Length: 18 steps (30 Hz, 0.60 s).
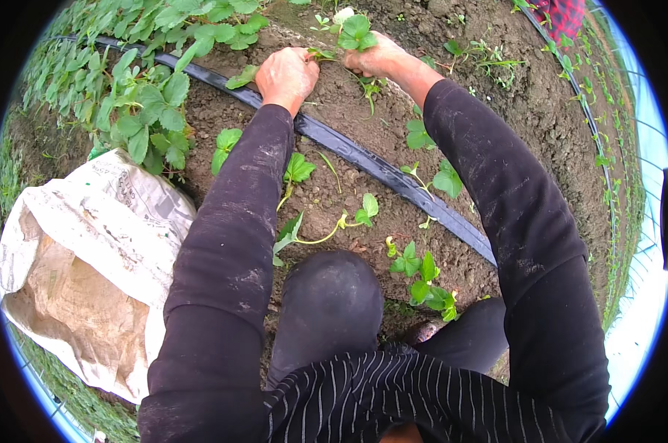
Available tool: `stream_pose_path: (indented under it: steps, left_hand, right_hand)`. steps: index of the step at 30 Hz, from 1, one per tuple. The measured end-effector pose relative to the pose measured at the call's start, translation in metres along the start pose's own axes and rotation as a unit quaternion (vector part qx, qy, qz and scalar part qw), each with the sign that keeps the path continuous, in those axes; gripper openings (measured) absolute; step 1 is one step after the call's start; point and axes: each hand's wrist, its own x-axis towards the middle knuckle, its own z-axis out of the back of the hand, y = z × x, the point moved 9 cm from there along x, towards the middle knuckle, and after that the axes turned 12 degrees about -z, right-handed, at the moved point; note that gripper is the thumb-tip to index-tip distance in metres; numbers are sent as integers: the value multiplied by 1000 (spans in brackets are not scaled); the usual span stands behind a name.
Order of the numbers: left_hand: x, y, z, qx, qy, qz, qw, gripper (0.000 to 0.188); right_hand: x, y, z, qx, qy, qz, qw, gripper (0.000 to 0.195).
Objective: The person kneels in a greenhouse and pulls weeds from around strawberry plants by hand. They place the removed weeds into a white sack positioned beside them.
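Note:
My left hand point(287, 77), seen from the back, is closed just beyond the black drip tape point(356, 152). Its fingertips pinch a thin green strawberry stem point(324, 54), partly hidden by the fingers. To its right, my right hand point(375, 58) is curled low over the soil around a young strawberry plant, whose leaf point(357, 34) shows above the fingers. Another leaf point(242, 77) pokes out left of my left hand. Small strawberry runners with leaves point(367, 210) lie on the soil before my knee point(334, 293).
An open white woven sack point(101, 232) bearing writing stands at my left. Dense strawberry plants point(157, 105) grow at the upper left. Young plants point(422, 277) lie near my knees. A second drip line point(586, 105) runs on the right. Another person's red checked garment point(564, 16) shows at the top right.

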Motion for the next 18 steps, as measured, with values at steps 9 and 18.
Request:
stream_pose_path:
  steps: [9, 18]
  left_hand:
    - [5, 3, -6, 24, -7, -9, 1000, 20]
    - [3, 0, -3, 21, -21, -29, 999, 17]
  right_hand:
    - [-7, 14, -6, -163, 15, 38, 986, 32]
    - [-23, 20, 14, -105, -42, 49, 992, 26]
